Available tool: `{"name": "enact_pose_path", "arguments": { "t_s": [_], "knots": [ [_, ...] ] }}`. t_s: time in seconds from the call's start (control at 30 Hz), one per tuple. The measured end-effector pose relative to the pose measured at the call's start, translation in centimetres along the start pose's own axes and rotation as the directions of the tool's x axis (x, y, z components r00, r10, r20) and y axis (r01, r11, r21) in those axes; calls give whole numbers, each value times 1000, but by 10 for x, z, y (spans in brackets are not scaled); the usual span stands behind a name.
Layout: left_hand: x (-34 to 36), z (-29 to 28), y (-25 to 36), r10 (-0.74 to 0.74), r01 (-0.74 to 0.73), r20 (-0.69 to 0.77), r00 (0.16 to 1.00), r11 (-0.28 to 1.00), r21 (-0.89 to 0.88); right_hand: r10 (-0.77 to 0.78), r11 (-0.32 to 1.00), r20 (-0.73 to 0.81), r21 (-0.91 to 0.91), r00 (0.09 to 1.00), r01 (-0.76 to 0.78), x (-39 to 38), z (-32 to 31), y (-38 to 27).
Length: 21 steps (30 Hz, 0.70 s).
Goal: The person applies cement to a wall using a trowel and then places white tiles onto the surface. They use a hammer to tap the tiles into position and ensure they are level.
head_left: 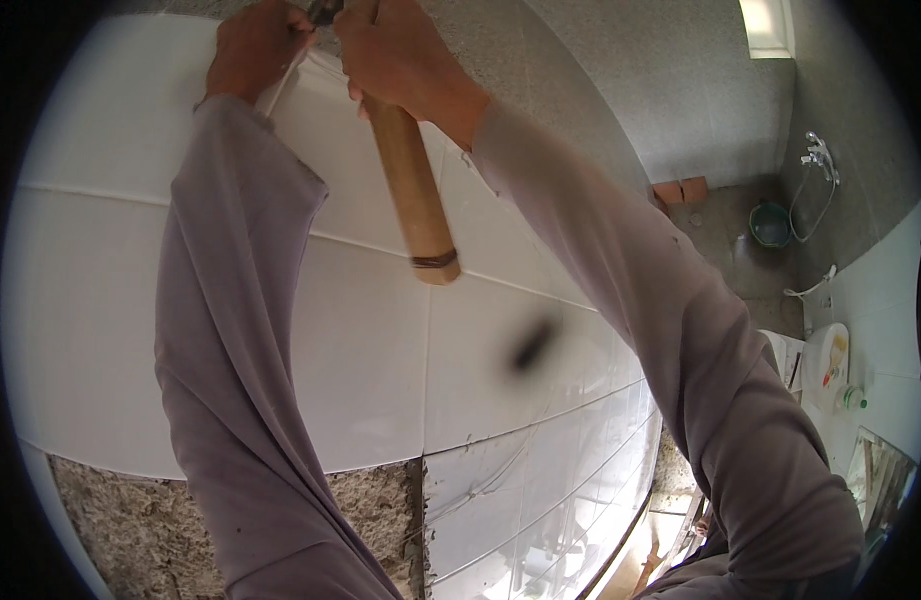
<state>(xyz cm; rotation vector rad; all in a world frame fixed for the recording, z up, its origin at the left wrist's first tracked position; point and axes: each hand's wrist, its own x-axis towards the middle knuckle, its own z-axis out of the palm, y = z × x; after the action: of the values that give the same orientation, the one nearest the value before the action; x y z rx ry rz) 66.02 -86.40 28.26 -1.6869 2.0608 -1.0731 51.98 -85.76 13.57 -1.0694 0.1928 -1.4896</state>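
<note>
My right hand (406,60) grips a tool by its thick wooden handle (411,180), which slants down across the white wall tiles (361,390). A dark band circles the handle near its lower end. Above the grip, a bit of dark metal (326,12) shows between my hands; the rest of the tool's head is hidden or out of view. My left hand (253,48) is closed at the upper edge of the tiles, its fingertips close to that metal. A thin pale strip (286,82) runs down from those fingers; whether they hold it I cannot tell.
Below the tiles lies a patch of rough bare mortar (131,510). Grey plaster (581,70) covers the wall above. At the right are a shower mixer (819,155) with hose, a dark green bucket (771,225), reddish bricks (681,190) and a clear bottle (851,398). A dark blur (533,345) hides some tile.
</note>
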Motion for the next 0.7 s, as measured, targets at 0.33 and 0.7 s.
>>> {"name": "enact_pose_path", "arguments": {
  "t_s": [0.33,0.7],
  "knots": [
    [-2,-1,2,-44,44,14,999,999,17,-9,1000,-45,30,999,10,4,0,5],
    [-3,4,-3,-13,13,-35,999,1000,8,-38,998,-90,51,995,42,-5,-1,3]
  ]
}}
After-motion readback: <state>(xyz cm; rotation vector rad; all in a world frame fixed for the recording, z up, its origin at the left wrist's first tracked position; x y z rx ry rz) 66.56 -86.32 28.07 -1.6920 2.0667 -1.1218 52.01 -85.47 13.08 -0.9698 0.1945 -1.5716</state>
